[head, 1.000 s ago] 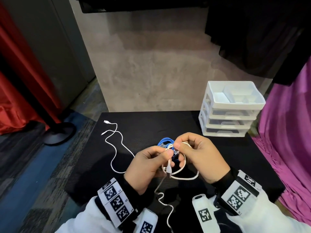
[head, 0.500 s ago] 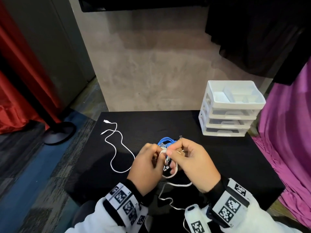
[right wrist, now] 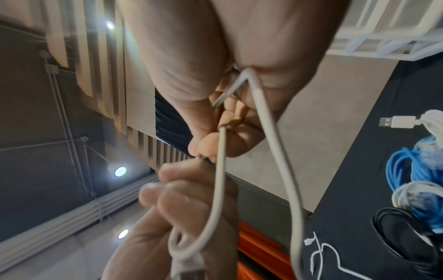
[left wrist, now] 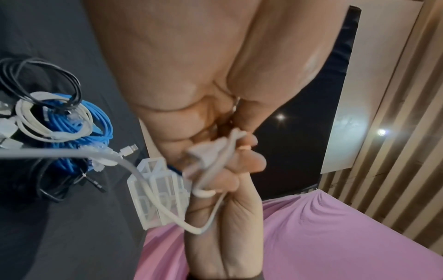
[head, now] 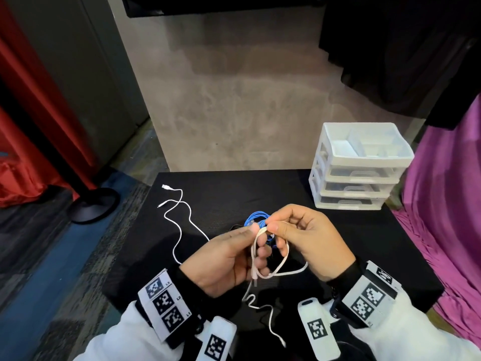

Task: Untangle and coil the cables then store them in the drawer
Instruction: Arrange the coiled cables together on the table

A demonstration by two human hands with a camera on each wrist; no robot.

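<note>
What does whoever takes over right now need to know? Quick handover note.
Left hand: pinches the white cable, holding its loop.
Right hand: pinches the same cable at the top of the loop.
Blue cable coil, black cable and another white coil lie bundled on the black table. A thin white cable lies loose to the left.
Drawer unit: far right, drawers closed.
Done: nothing stored.
Left: finish coiling, separate the bundle, store everything.

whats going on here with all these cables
A person is coiling a white cable over a black table. The left hand and right hand both pinch it where a loop is forming. A tangle of blue cable and others lies behind, and the white drawer unit stands closed.
</note>
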